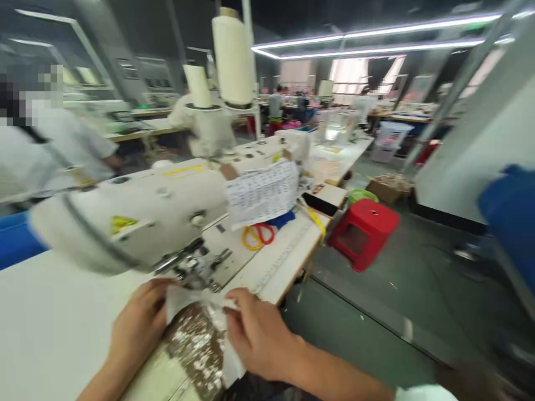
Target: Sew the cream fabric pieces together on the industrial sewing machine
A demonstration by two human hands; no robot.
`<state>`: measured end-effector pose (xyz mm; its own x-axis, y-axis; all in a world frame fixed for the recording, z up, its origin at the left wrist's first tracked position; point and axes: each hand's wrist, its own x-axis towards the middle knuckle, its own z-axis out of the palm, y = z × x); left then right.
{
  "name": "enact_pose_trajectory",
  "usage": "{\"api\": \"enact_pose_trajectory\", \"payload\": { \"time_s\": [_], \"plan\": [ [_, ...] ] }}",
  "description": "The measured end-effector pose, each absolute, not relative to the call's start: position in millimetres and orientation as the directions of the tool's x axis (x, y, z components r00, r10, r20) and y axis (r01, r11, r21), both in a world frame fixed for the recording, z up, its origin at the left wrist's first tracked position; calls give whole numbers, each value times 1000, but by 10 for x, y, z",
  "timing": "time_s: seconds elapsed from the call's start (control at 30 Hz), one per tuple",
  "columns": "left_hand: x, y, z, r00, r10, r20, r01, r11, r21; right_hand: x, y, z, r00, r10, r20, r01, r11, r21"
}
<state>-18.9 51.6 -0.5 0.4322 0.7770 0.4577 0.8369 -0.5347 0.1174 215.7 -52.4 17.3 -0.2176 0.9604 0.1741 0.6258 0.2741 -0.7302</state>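
Note:
A brown piece with shiny silvery patches (196, 345) and white sheer edging lies at the front edge of a sewing machine (167, 195), just below its needle area. My left hand (140, 320) is closed on the upper left corner of the white edging. On the right side, my right hand (259, 334) pinches the edging between thumb and fingers. The piece spreads between both hands, over a pale surface. Motion blur softens its details.
Yellow- and red-handled scissors (258, 236) lie on the machine table (288, 259), near a printed sheet (263, 192) and a dark phone-like object (320, 204). Thread cones (233, 61) stand behind. A red stool (365, 231) is on the right. A person in white (62, 139) is at left.

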Motion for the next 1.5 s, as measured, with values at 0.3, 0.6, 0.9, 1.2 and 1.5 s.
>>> {"api": "enact_pose_trajectory", "payload": {
  "time_s": [0.3, 0.6, 0.9, 1.2, 1.5],
  "plan": [
    [-275, 516, 83, 304, 871, 386, 785, -459, 416, 1913, -260, 140, -328, 911, 252, 755, 412, -510],
    [-337, 498, 73, 283, 880, 380, 784, -441, 438, 1781, -179, 110, -394, 882, 258, 788, 469, -399],
    [-318, 495, 79, 310, 840, 445, 788, -489, 374, 1797, -137, 50, -385, 870, 307, 785, 484, -386],
    [-323, 494, 45, 399, 764, 507, 783, -572, 245, 1804, -116, 64, -375, 866, 331, 776, 489, -398],
    [-341, 502, 5, 413, 760, 503, 805, -563, 189, 1797, -106, 46, -396, 858, 326, 775, 503, -383]
  ]
}}
